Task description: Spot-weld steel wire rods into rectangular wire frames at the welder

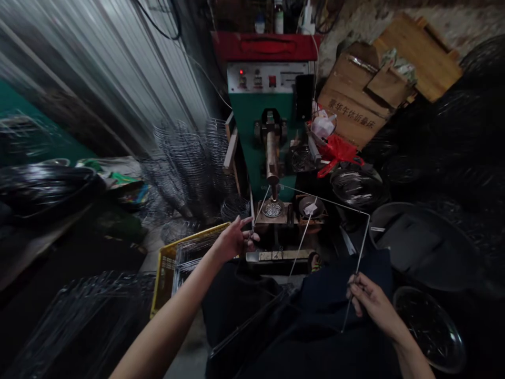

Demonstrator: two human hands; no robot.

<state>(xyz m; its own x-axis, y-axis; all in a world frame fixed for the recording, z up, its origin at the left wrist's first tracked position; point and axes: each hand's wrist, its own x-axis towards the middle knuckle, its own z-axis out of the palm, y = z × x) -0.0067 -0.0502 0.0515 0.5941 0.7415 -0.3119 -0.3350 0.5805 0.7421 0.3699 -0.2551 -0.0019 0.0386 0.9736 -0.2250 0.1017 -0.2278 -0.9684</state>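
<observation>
My right hand point(366, 296) is closed around the right side of a bent metal wire frame point(337, 203), which tilts over my lap. At the frame's left side, my left hand point(235, 238) pinches the thin wire, its index finger stretched forward. The frame's far edge lies by the tip of a green spot welding machine point(252, 126), under its metal electrode arm point(272, 155). Below that tip sits a round dish of small shiny metal pieces point(273, 209). A thinner wire point(303, 239) runs across the middle of the frame.
A yellow crate point(168, 273) of wire parts stands left of my knees. Stacked wire racks point(183, 163) rise behind it. On the right are a large dark basin point(426, 247), a smaller bowl point(430, 329), a red plastic bag point(341, 152) and a cardboard box point(351, 105).
</observation>
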